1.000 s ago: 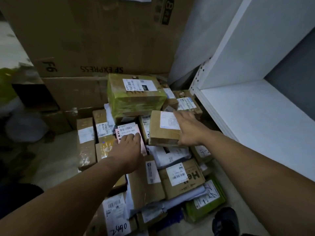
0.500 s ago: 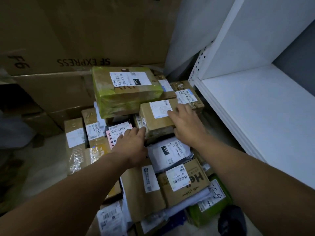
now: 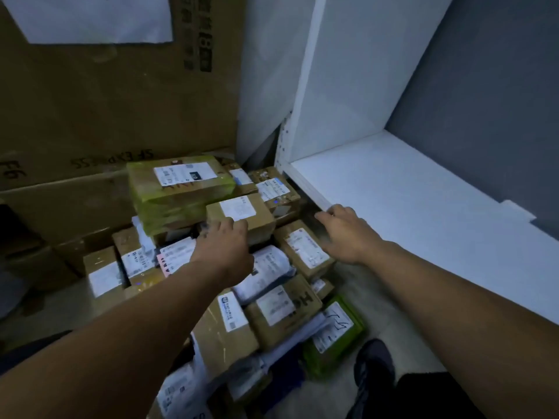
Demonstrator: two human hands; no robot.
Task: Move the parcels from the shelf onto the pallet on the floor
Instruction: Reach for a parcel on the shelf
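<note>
A heap of parcels covers the floor left of the white shelf (image 3: 408, 213), whose board is bare; the pallet under the heap is hidden. On top lies a small brown box (image 3: 263, 220) with a white label, beside a larger green-wrapped box (image 3: 178, 192). My left hand (image 3: 223, 246) touches the small box's near left corner with its fingertips. My right hand (image 3: 344, 234) hovers open, fingers spread, to the right of that box near the shelf's front edge, holding nothing.
A big cardboard carton (image 3: 106, 116) stands behind the heap. Brown boxes, a grey mail bag (image 3: 266, 273) and a green parcel (image 3: 332, 337) fill the near side. My dark shoe (image 3: 375, 364) stands on the floor by the shelf.
My right hand has let go of the small brown box and moved right toward the shelf edge. My left hand has slid up to the box's near corner. The box now rests on the heap.
</note>
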